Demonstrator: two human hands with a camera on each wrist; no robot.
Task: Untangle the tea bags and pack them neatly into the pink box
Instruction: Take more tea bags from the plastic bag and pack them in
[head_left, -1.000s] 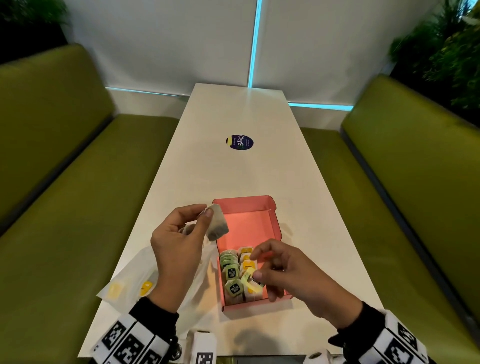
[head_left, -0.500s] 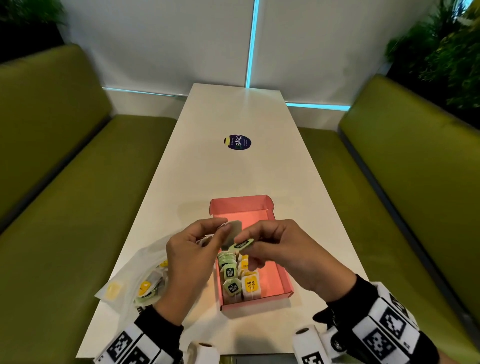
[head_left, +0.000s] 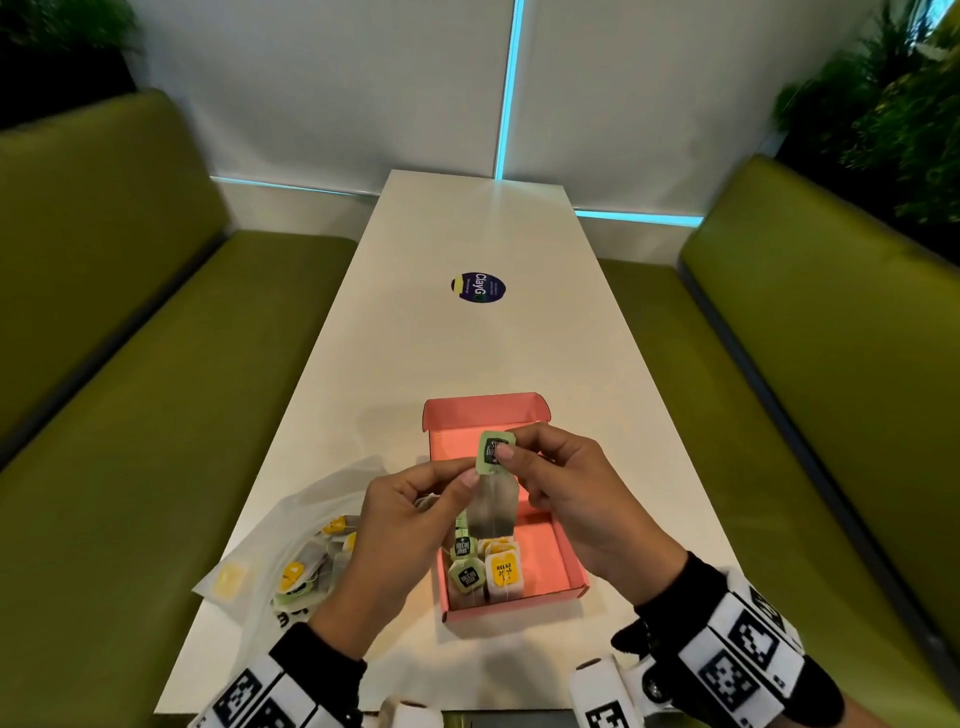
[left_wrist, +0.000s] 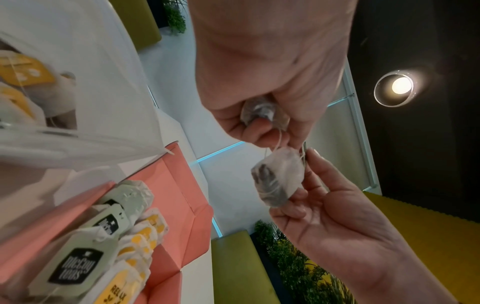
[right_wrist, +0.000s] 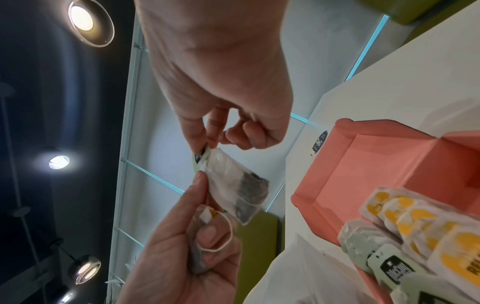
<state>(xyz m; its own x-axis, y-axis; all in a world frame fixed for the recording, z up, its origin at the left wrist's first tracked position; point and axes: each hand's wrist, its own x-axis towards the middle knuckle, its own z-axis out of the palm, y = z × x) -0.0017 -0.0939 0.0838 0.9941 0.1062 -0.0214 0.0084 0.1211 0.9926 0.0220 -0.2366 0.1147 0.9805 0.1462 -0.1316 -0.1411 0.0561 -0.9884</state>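
Even, soft indoor light; cyan strips (head_left: 506, 88) glow behind the worktop's far edge. Ceiling spotlights (right_wrist: 81, 17) flare in wrist views. Edges bowed; nearby objects blurred.

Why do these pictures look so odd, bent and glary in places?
Head view: the wide lens bows the green benches outward, and the plants look smeared. Left wrist view: a ceiling lamp flares with a halo, and the clear plastic bag close by is blurred. Right wrist view: several lamps glare against the dark ceiling.

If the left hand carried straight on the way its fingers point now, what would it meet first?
Most likely the right hand: the left hand points towards it, both pinching the green tag above the pink box. Depth is uncertain.
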